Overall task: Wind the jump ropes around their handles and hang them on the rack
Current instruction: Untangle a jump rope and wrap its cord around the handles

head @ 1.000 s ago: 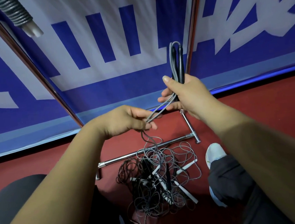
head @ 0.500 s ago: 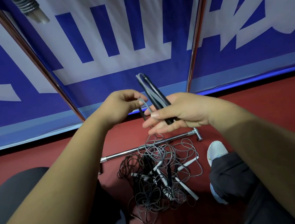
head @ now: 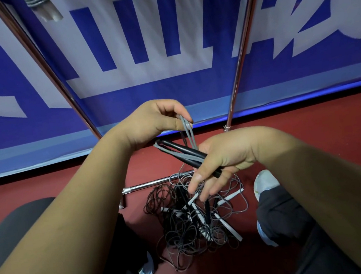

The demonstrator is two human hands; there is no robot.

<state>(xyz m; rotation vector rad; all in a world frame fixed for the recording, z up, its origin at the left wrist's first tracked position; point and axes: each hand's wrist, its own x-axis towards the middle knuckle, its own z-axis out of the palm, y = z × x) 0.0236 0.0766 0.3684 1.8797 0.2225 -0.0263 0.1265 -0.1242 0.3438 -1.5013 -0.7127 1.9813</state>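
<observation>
Looked down on a tangled pile (head: 194, 221) of jump ropes, grey and black cords with white and black handles mixed in, lying on the red floor (head: 311, 134). Held a pair of black handles (head: 183, 151) side by side in the right hand (head: 227, 156), directly above the pile, clamped between thumb and palm with the remaining fingers (head: 213, 187) fairly straight, spread and pointing down toward the pile. Tilted the handles so that their free ends rose up and leftward from the pile. Pinched a loop of grey rope (head: 187, 127) in the left hand (head: 150, 122), higher above the pile than the right, thumb and curled fingers (head: 172, 115) closed together on the cord. Let the grey rope run from that pinch down past the handles and on into the pile. Left a chrome bar (head: 153, 183) of the rack flat on the floor just behind the pile, touching its far edge, with two chrome uprights (head: 241, 45) rising behind the pile against a blue and white banner (head: 169, 88). Planted a white shoe (head: 264, 183) just to the right of the pile. Showed one wound rope (head: 41, 3) hanging far above the pile, to the left, cut off by the frame edge.
</observation>
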